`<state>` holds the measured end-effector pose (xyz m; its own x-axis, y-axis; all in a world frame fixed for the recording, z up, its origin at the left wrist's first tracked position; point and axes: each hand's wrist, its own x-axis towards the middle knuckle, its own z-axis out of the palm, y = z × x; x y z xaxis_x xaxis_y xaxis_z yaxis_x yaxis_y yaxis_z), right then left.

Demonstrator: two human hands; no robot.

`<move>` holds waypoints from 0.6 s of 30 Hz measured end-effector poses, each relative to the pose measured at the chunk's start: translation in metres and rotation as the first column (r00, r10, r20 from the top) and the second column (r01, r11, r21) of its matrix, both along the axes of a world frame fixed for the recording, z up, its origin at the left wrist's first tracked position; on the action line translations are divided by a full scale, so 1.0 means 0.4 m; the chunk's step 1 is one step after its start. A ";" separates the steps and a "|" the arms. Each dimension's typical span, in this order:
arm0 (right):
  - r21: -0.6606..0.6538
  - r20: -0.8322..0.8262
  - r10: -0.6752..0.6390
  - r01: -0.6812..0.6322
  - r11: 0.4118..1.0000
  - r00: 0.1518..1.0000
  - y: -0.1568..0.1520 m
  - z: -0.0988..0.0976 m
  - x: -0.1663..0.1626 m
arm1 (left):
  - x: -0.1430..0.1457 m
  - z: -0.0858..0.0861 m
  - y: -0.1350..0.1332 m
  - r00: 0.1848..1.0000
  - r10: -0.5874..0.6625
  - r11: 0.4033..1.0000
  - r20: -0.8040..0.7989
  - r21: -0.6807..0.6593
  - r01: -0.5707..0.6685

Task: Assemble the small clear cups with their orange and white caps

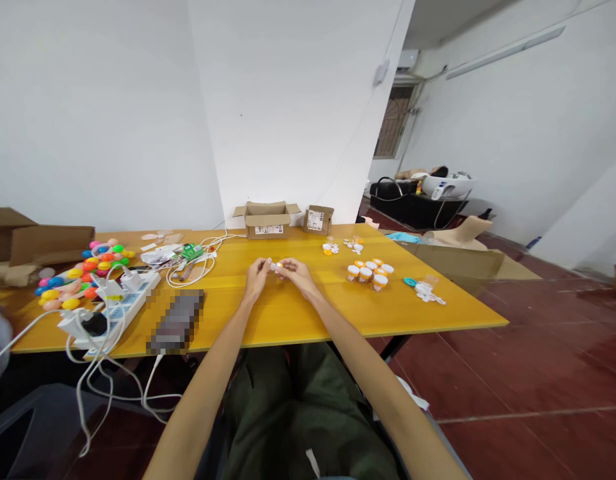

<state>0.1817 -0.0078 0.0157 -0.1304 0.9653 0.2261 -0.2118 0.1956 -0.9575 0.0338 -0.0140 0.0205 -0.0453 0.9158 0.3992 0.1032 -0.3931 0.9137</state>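
In the head view my left hand (257, 279) and my right hand (298, 275) meet over the middle of the table. Between their fingertips is a small clear-and-white plastic piece (275, 267), too small to make out exactly. Both hands are closed on it. To the right of my right hand stands a cluster of several small clear cups with white-and-orange lids (366, 271). Farther right lie loose white plastic parts (428, 292) beside a teal ring (411, 282). Behind the cluster are more loose white and orange parts (331, 249).
Two cardboard boxes (266, 220) stand at the table's back edge. On the left are a white power strip (138, 293) with tangled cables, a blurred phone (178, 322) and a heap of coloured plastic balls (91, 265). An open carton (453, 263) sits beyond the right edge.
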 end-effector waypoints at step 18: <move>-0.008 -0.058 -0.076 0.075 0.997 0.995 0.004 -0.004 0.001 | -0.001 0.002 0.000 0.998 -0.058 0.998 0.000 -0.022 0.058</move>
